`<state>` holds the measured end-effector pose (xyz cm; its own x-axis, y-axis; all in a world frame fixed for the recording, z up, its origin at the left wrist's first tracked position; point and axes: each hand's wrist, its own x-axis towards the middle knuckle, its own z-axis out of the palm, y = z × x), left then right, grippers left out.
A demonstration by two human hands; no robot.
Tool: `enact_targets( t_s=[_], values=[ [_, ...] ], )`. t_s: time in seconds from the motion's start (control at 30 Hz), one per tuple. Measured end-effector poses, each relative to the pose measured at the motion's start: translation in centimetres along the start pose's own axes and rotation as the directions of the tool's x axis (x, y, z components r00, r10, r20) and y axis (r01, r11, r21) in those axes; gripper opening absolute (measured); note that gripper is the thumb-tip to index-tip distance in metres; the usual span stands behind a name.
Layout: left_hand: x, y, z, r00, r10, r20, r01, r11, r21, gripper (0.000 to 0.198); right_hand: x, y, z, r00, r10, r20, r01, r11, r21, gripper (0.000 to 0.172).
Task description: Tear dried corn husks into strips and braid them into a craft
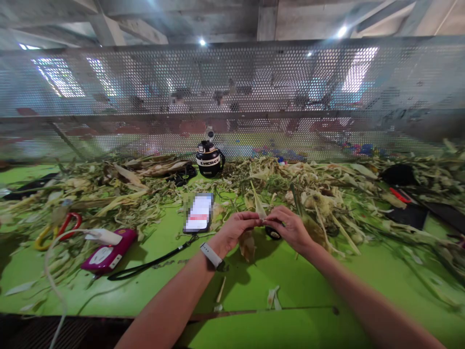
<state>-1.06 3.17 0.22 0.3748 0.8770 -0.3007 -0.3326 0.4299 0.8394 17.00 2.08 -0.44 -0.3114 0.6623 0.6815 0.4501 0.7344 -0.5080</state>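
A pale green, pointed corn husk (258, 202) stands up between my two hands, its lower end pinched at the fingertips. My left hand (234, 231), with a watch (210, 254) on the wrist, is closed on it from the left. From the other side my right hand (289, 229) pinches the same piece. A brownish dry husk (247, 246) shows just below my left fingers; whether it is joined to the pale one, I cannot tell. Under my right hand is a small black round object (273, 234) with a pale centre, partly hidden.
Husk scraps (319, 186) are heaped along the back of the green table (290, 286). A phone (198, 213) with a strap, a purple power bank (111, 252) with a white cable, and red-and-yellow scissors (69, 227) lie leftward. A black bottle (209, 160) stands before the perforated metal screen (254, 106).
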Motion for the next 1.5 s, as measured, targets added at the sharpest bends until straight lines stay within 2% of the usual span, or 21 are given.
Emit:
enact_targets(
  t_s=[0.23,0.47,0.6,0.7,0.77,0.93,1.13,1.2,1.37,1.5],
  values=[
    [-0.4,-0.5,1.0,0.987,0.157,-0.039,-0.158,0.987,-0.010,0.025,-0.1,-0.2,0.4,0.989,0.119,-0.086,-0.121,0.993,-0.010,0.017],
    [-0.7,-0.7,1.5,0.976,0.216,-0.037,-0.213,0.975,0.065,0.023,-0.2,-0.5,0.7,0.962,0.259,-0.082,-0.257,0.966,0.039,0.016],
    [-0.6,-0.8,1.5,0.963,0.270,-0.022,-0.264,0.954,0.141,0.026,-0.3,-0.5,0.9,0.914,0.402,-0.064,-0.389,0.909,0.147,0.019],
    [-0.4,-0.9,1.4,0.955,0.296,-0.028,-0.285,0.938,0.198,0.027,-0.3,-0.2,1.1,0.878,0.478,-0.037,-0.450,0.849,0.278,0.029],
    [-0.2,-1.0,1.3,0.954,0.299,-0.022,-0.287,0.933,0.217,0.027,-0.3,-0.1,1.1,0.887,0.462,-0.017,-0.434,0.846,0.310,0.032],
    [-0.2,-1.0,1.1,0.961,0.275,0.029,-0.275,0.943,0.187,0.030,-0.5,0.0,0.9,0.922,0.386,-0.032,-0.374,0.908,0.188,0.020],
    [-0.6,-0.3,0.9,0.984,0.141,0.110,-0.150,0.986,0.077,0.034,-0.6,-0.1,0.3,0.951,0.303,-0.060,-0.294,0.947,0.134,0.017],
    [-0.6,-0.2,0.9,0.987,0.114,0.114,-0.117,0.993,0.023,0.033,-0.4,-0.3,-0.1,0.965,0.254,-0.065,-0.248,0.964,0.095,0.016],
    [-0.5,-0.1,0.8,0.990,0.072,0.119,-0.059,0.992,-0.113,0.030,0.3,-0.7,-1.2,0.998,0.055,0.024,-0.056,0.998,0.034,0.008],
    [-0.6,-0.1,0.8,0.989,0.041,0.144,-0.014,0.983,-0.183,0.024,0.4,-0.7,-1.0,0.999,-0.036,0.003,0.036,0.999,0.017,0.007]
  ],
)
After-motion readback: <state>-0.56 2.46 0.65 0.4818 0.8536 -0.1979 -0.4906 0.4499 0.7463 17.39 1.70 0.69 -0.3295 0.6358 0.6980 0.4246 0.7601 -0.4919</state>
